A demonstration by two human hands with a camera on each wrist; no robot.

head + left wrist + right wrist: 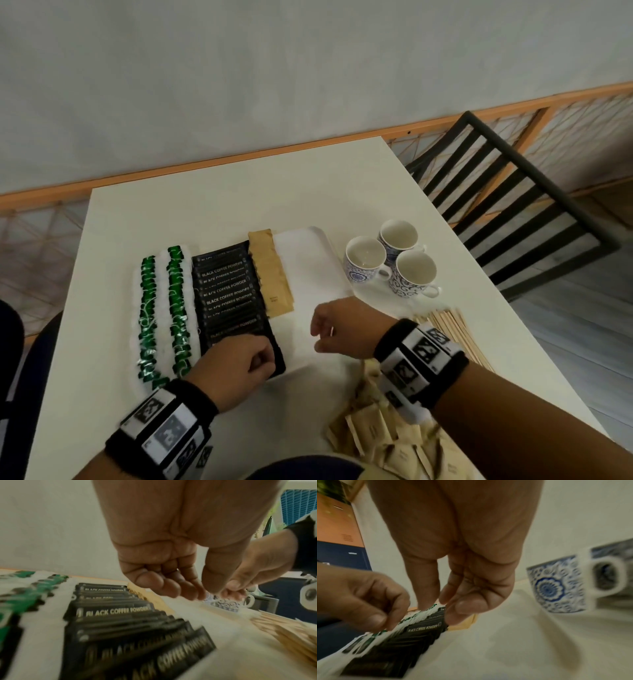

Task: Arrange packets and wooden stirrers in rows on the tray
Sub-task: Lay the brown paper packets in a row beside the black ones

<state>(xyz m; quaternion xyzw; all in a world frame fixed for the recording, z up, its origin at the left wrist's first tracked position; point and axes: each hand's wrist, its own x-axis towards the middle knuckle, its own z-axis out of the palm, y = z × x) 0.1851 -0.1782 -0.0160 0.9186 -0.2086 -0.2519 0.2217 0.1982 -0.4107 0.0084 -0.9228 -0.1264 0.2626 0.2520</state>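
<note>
Tray (318, 236), on surface (205, 205): green packets (147, 308), black packets (233, 291), brown packets (270, 270) in rows. Stirrers (455, 329) beside tray. My left hand (236, 366) and right hand (339, 329): fingers loosely curled, holding nothing.

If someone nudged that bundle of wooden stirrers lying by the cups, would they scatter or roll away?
The wooden stirrers look thin and flat, so they would probably slide and fan out rather than roll. They lie loose, with no band showing, so a push likely scatters them. Being slim wood, each is probably very light.
</note>
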